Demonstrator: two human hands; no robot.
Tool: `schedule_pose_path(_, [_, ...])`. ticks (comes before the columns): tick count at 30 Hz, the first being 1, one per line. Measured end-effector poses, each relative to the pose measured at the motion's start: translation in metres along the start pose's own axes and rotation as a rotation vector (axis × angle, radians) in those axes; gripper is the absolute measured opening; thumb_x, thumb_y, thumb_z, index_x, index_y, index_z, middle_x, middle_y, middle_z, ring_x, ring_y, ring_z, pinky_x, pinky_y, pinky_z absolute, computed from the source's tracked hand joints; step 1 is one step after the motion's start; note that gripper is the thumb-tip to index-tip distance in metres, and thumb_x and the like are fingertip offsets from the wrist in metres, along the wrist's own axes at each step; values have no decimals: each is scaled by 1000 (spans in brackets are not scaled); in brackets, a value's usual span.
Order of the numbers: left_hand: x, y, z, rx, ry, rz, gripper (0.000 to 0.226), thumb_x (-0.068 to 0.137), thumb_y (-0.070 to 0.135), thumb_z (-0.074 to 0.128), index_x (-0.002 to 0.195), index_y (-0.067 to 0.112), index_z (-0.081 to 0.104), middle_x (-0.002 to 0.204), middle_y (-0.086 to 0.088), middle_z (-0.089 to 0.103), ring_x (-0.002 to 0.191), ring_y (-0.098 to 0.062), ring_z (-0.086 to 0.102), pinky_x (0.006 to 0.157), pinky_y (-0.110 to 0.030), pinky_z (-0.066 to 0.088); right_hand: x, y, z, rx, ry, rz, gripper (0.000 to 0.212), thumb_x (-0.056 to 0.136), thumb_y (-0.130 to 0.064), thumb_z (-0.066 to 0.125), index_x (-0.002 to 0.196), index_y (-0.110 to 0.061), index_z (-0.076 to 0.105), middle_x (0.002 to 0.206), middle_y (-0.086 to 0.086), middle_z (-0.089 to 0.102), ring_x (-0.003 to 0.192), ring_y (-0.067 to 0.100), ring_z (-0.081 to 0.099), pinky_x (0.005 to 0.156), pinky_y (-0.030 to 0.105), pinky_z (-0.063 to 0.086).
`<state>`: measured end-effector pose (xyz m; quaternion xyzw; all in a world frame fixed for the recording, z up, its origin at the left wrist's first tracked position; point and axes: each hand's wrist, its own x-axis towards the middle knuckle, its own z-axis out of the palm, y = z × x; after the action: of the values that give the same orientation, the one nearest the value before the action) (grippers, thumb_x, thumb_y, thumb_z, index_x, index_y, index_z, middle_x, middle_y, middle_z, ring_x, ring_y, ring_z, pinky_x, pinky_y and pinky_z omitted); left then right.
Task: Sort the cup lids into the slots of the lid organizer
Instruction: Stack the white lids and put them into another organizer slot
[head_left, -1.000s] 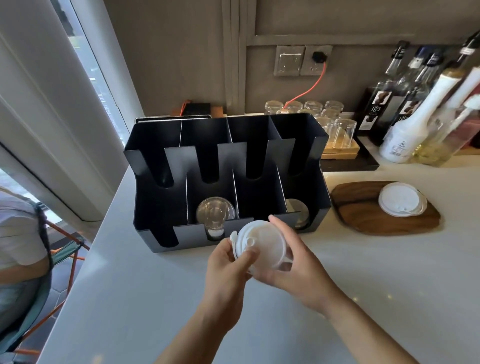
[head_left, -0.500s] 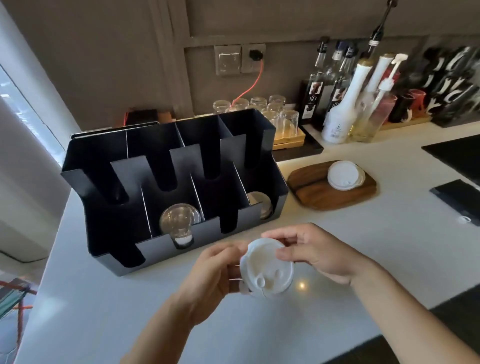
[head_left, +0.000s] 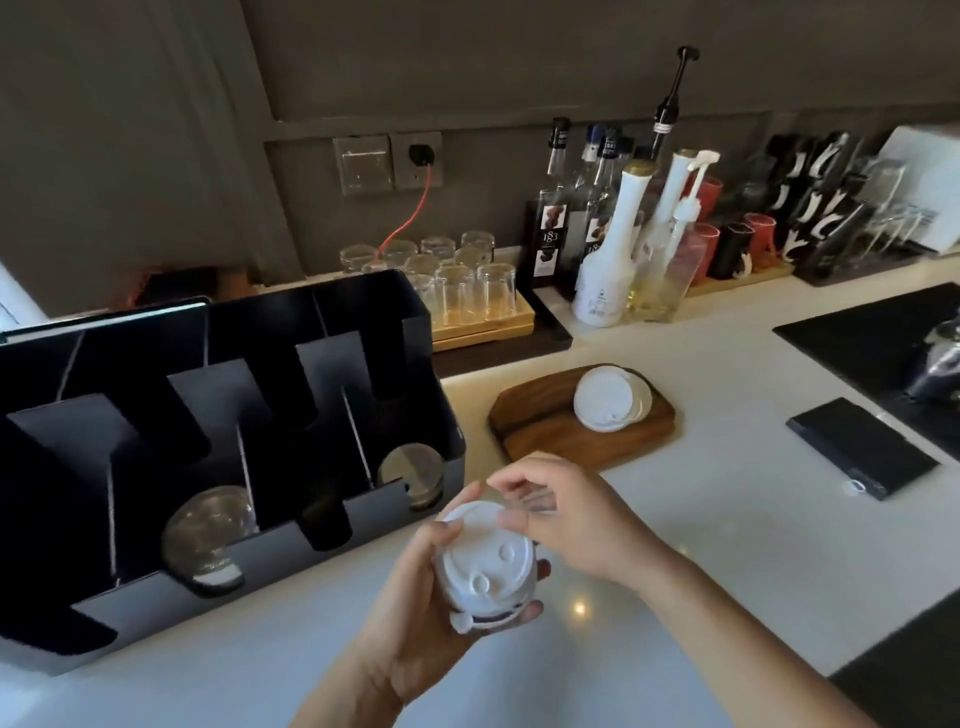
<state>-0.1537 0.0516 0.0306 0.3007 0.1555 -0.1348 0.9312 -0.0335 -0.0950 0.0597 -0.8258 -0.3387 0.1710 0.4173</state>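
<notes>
My left hand (head_left: 415, 618) cups a small stack of white cup lids (head_left: 485, 561) above the white counter, in front of the black lid organizer (head_left: 291, 545). My right hand (head_left: 571, 514) pinches the stack's top rim with thumb and fingers. The organizer stands at the left with several slots. One slot holds clear domed lids (head_left: 205, 535). The rightmost slot holds flat clear lids (head_left: 410, 470). More white lids (head_left: 610, 397) lie stacked on a wooden board (head_left: 550, 436) to the right.
Upturned glasses (head_left: 467, 280) on a wooden tray stand behind the organizer. Syrup bottles (head_left: 613, 244) and red cups line the back wall. A black notebook (head_left: 862, 447) and a black mat (head_left: 878, 338) lie at the right.
The view has swung right and down. Both hands have drawn the white lids back from the organizer, and the left hand now cups them from below.
</notes>
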Motion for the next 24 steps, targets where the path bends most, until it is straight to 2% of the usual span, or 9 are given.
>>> schedule_pose_path(4, [28, 0, 14, -112, 155, 32, 53, 87, 29, 57, 140, 30, 57, 130, -31, 66, 116, -56, 63, 100, -64, 48, 18, 44, -39, -42, 164, 93, 26, 88, -27, 73, 113, -32, 67, 109, -16, 66, 99, -1, 63, 89, 26, 55])
schedule_pose_path(7, [39, -1, 23, -154, 191, 28, 62, 86, 33, 54, 139, 1, 55, 129, -34, 65, 117, -52, 65, 98, -60, 50, 39, 76, -70, -189, 278, 135, 30, 87, -20, 73, 116, -25, 68, 106, -13, 65, 97, 7, 63, 86, 25, 51])
schedule_pose_path(9, [44, -2, 27, -166, 211, 55, 61, 86, 31, 55, 136, -5, 55, 128, -36, 64, 118, -52, 63, 100, -64, 49, 53, 90, -85, -263, 312, 142, 30, 85, -19, 74, 114, -20, 69, 103, -11, 62, 98, 12, 62, 86, 27, 48])
schedule_pose_path(13, [51, -3, 32, -148, 301, 118, 55, 85, 26, 60, 133, -1, 56, 125, -37, 65, 118, -54, 63, 97, -70, 50, 73, 111, -101, -309, 311, 100, 32, 84, -16, 72, 115, -21, 68, 106, -11, 60, 104, 15, 59, 89, 30, 46])
schedule_pose_path(15, [56, -4, 31, -119, 358, 142, 49, 87, 23, 61, 131, 1, 57, 128, -36, 63, 110, -53, 67, 92, -70, 53, 80, 124, -107, -352, 314, 87, 34, 83, -18, 71, 116, -24, 67, 112, -10, 62, 109, 17, 58, 91, 34, 48])
schedule_pose_path(17, [59, -5, 30, -74, 389, 161, 42, 93, 20, 56, 131, 1, 58, 128, -32, 64, 101, -51, 71, 92, -66, 55, 83, 132, -112, -377, 315, 98, 37, 84, -18, 71, 120, -23, 65, 121, -5, 62, 114, 19, 56, 92, 35, 47])
schedule_pose_path(20, [66, -8, 26, 24, 434, 188, 40, 95, 21, 54, 129, 1, 63, 124, -31, 69, 106, -50, 69, 97, -56, 48, 87, 142, -120, -428, 311, 93, 39, 86, -18, 70, 124, -20, 64, 126, -4, 61, 119, 21, 52, 93, 33, 44])
schedule_pose_path(21, [68, -8, 26, 50, 439, 199, 39, 95, 22, 55, 127, 2, 65, 123, -31, 69, 108, -51, 67, 94, -57, 48, 88, 145, -122, -443, 312, 84, 39, 86, -18, 70, 124, -20, 63, 126, -4, 61, 118, 21, 52, 92, 34, 45])
schedule_pose_path(24, [71, -7, 27, 120, 465, 226, 38, 88, 25, 60, 118, 5, 74, 115, -33, 70, 90, -46, 62, 56, -39, 43, 90, 152, -131, -473, 346, 65, 44, 84, -20, 72, 127, -21, 61, 127, -5, 60, 117, 23, 53, 91, 35, 47])
